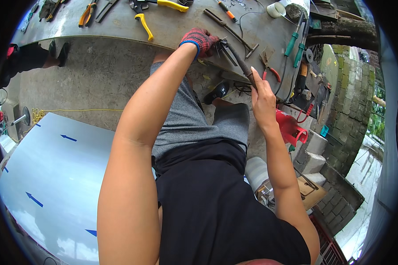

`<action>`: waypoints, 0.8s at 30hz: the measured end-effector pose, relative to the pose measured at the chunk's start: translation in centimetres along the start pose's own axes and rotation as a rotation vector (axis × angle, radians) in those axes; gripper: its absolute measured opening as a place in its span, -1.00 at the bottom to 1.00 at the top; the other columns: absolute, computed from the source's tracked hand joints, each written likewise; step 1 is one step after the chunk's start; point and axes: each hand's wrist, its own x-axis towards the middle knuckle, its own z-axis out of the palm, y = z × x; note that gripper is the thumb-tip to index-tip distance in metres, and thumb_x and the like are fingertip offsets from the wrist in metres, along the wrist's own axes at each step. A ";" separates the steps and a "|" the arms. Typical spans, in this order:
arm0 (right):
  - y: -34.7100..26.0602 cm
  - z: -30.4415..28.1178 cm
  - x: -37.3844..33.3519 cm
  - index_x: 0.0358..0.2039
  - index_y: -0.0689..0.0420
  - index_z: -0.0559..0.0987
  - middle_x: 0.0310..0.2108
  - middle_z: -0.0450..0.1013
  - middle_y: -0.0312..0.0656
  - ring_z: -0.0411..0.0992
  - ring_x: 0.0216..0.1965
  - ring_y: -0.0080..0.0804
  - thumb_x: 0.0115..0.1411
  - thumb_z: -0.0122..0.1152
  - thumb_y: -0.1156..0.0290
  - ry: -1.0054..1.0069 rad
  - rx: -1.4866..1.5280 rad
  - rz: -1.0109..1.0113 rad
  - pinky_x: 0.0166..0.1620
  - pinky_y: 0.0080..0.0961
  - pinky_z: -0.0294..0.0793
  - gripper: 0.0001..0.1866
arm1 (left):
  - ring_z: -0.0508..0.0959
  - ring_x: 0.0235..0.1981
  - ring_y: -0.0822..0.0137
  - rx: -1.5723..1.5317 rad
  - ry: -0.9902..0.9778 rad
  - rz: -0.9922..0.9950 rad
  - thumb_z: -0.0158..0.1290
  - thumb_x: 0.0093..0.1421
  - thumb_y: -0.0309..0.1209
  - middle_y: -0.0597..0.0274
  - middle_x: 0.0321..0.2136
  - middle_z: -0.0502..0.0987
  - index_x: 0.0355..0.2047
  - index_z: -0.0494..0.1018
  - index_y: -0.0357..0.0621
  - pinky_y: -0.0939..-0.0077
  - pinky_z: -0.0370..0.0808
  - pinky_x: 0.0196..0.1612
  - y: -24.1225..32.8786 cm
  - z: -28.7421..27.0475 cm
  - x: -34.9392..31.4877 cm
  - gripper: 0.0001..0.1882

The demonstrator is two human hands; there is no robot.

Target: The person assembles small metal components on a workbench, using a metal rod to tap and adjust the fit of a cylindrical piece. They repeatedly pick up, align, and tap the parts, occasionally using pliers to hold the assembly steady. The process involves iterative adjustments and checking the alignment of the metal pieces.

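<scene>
My left hand (200,42) wears a red and black checked glove with a blue cuff. Its fingers curl at the workbench's near edge, beside narrow dark metal pieces (227,56); what they grip is hidden. Bare, my right hand (264,99) wraps around the lower end of a long dark handle (239,62). That handle slants up and left, and its far end meets the metal pieces beside the glove. I cannot tell what kind of tool it is. Just beyond lies a rusty bar with a crosspiece (229,29). Red-handled pliers (270,67) rest to the right.
The metal workbench (119,32) holds yellow-handled cutters (145,27), orange-handled pliers (88,15), an orange screwdriver (227,12), a white cup (276,9) and green-handled tools (292,44). A red cylindrical object (291,127) stands right. Behind lies a pale sheet (53,172). Another person's leg (33,58) shows left.
</scene>
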 end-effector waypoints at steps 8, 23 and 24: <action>1.1 0.1 0.6 0.41 -0.11 0.35 -0.18 0.48 0.06 0.51 -0.21 0.08 0.27 0.17 0.65 -0.020 0.021 -0.031 -0.10 -0.10 0.45 -0.29 | 0.71 -0.45 0.27 -0.004 -0.002 0.003 0.27 0.29 -0.16 0.10 -0.29 0.68 0.03 0.56 -0.25 0.33 0.70 -0.39 -0.1 -0.1 0.0 -0.55; 1.9 1.2 0.2 0.40 -0.09 0.38 -0.19 0.49 0.05 0.52 -0.22 0.03 0.27 0.18 0.66 0.017 0.032 -0.041 -0.09 -0.14 0.46 -0.30 | 0.74 -0.43 0.27 0.053 -0.005 0.002 0.17 0.31 -0.03 0.13 -0.39 0.73 0.00 0.61 -0.08 0.36 0.69 -0.31 -0.4 -0.2 0.5 -0.56; 2.0 1.5 0.1 0.40 -0.09 0.38 -0.20 0.49 0.05 0.52 -0.23 0.02 0.27 0.18 0.67 0.023 0.028 -0.042 -0.09 -0.14 0.46 -0.30 | 0.73 -0.44 0.27 0.049 0.000 -0.002 0.17 0.31 -0.03 0.13 -0.40 0.73 0.00 0.61 -0.08 0.36 0.69 -0.31 -0.6 -0.1 0.5 -0.57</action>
